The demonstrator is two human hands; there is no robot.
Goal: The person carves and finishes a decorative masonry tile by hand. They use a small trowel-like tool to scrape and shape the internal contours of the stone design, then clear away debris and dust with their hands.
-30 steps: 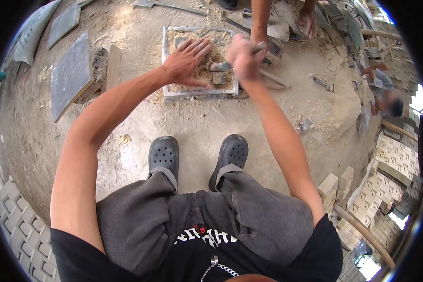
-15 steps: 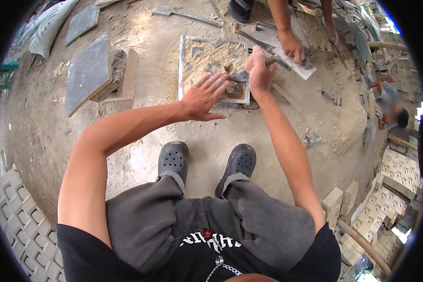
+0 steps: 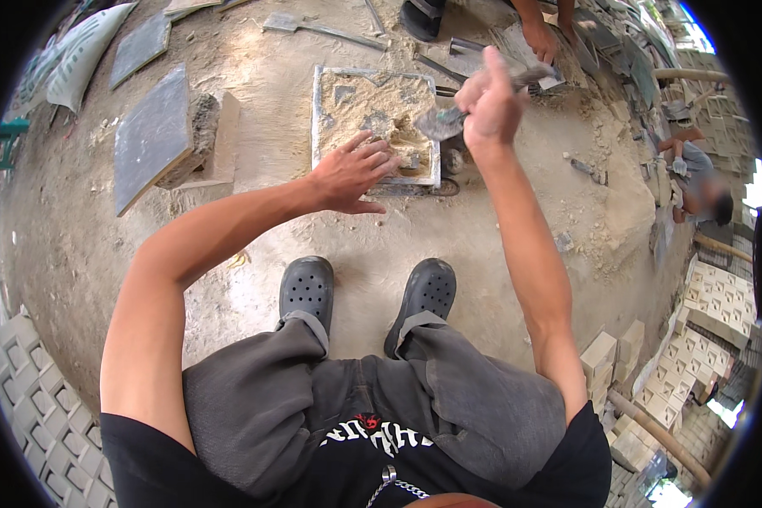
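Trowel, gripped in the right hand, has just been drawn to the right edge of the frame, leaving powder exposed beside the open left hand.

The dusty, pale brown ground carries a square whitish frame at far centre, a long-handled, flat-bladed grey tool beyond it, a tilted flat grey slab at left and a small, dark, narrow object at right.
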